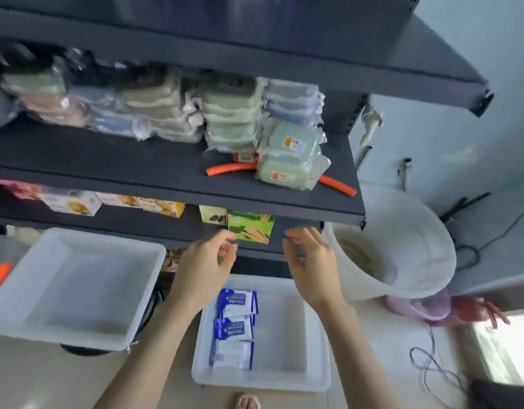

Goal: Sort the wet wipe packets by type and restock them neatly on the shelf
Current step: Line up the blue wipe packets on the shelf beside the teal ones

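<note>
In the small white plastic tray on the beige floor below you, three blue-and-white wet wipe packets lie overlapping in one column along its left side. A second, larger white tray sits to the left and one white bucket to the right. In front of the dark grey metal shelf, your right hand hovers loosely curled and holds nothing, while your left hand is too blurred to tell whether it pinches anything.

Hard to see
Wrapped stacks on the shelf smear together; blue packets carry unreadable print; the curled left hand hides any grip.
</note>
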A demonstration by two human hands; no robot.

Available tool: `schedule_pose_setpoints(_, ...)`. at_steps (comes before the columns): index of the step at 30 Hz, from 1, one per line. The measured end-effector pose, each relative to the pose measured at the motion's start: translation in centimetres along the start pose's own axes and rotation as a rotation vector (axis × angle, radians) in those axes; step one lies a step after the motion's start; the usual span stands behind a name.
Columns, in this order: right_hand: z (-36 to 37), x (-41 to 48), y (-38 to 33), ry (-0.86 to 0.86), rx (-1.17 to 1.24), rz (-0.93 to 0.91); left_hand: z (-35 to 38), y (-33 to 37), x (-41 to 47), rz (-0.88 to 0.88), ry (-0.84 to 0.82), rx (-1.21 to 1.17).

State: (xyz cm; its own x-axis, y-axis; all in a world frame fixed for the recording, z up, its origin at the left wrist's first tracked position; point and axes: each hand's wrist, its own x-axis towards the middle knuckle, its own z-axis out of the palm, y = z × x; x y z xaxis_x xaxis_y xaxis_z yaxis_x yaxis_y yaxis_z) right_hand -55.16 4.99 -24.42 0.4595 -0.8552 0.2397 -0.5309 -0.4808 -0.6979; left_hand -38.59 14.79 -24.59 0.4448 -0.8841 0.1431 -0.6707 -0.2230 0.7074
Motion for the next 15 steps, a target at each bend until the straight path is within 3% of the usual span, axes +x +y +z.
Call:
schedule_pose_setpoints(7,12.6,-10.7,10.4,-0.287,-0.005,0.383,12.7,-13.0,-9.3,-0.411,-0.248,-0.065)
schedule_pose_setpoints(15,26.8,-19.6,22.8,-0.448,0.025,0.707,25.9,-26.4,-16.7,-0.663,-0.433,-0.051)
